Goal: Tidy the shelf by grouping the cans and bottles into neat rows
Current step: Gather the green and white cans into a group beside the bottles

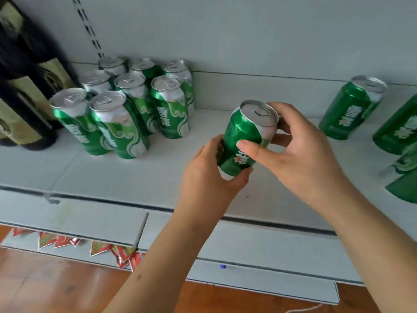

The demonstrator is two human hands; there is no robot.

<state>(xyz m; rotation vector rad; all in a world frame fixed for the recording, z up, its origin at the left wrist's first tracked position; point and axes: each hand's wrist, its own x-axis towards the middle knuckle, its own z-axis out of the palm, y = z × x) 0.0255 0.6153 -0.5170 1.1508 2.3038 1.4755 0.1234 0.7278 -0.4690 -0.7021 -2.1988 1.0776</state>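
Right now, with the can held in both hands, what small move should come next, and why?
Probably carry the held can left and stand it beside the grouped cans. Both the left hand and right hand grip it above the shelf, tilted, and bare shelf lies right of that cluster.

green can (244, 132) | tilted, held above shelf (135, 177) | grouped cans (126, 102) upright left

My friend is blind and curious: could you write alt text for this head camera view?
Both hands hold one green can above a white shelf, the left hand at its base and the right hand near its top. A cluster of matching cans stands to the left beside dark bottles; loose cans stand right.
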